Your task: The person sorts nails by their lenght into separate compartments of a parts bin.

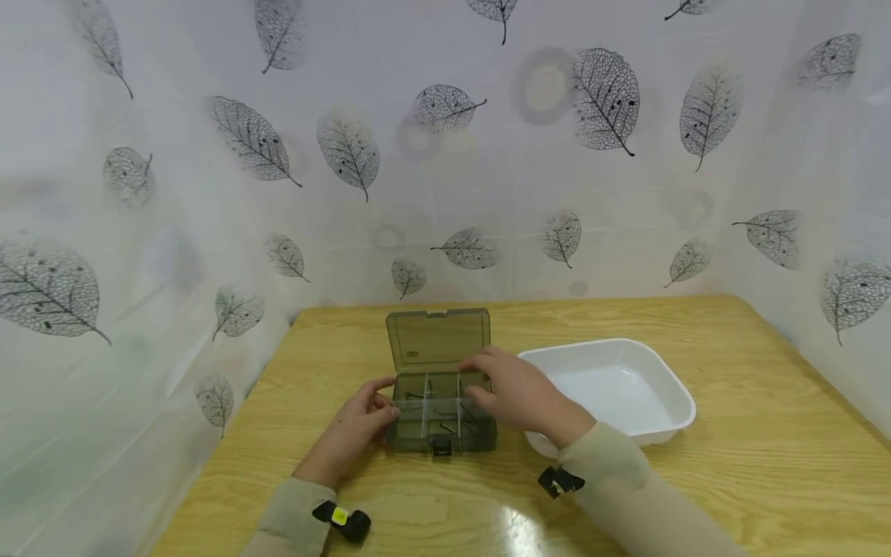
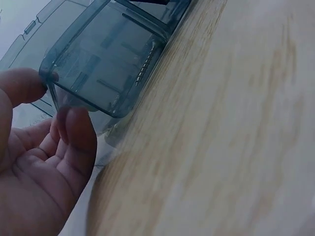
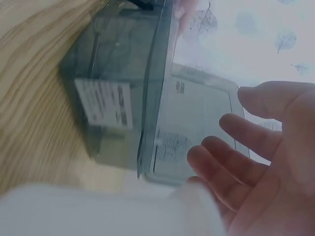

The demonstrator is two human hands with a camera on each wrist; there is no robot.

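Observation:
A grey translucent compartment box (image 1: 411, 442) lies on the table with its lid (image 1: 440, 340) raised at the back. Several slim screws lie in its compartments; one threaded screw (image 2: 145, 64) shows through the wall in the left wrist view. My left hand (image 1: 355, 425) holds the box's left side, thumb and fingers at its corner in the left wrist view. Over the right compartments hovers my right hand (image 1: 518, 391), its fingers loosely bent. Nothing shows between those fingers (image 3: 236, 160) in the right wrist view.
To the right of the box stands a white plastic basin (image 1: 678, 406), partly behind my right forearm. The wooden table (image 1: 752, 464) is bordered by a leaf-patterned curtain (image 1: 445, 186) at the back and sides. A white label (image 3: 104, 102) is on the box's side wall.

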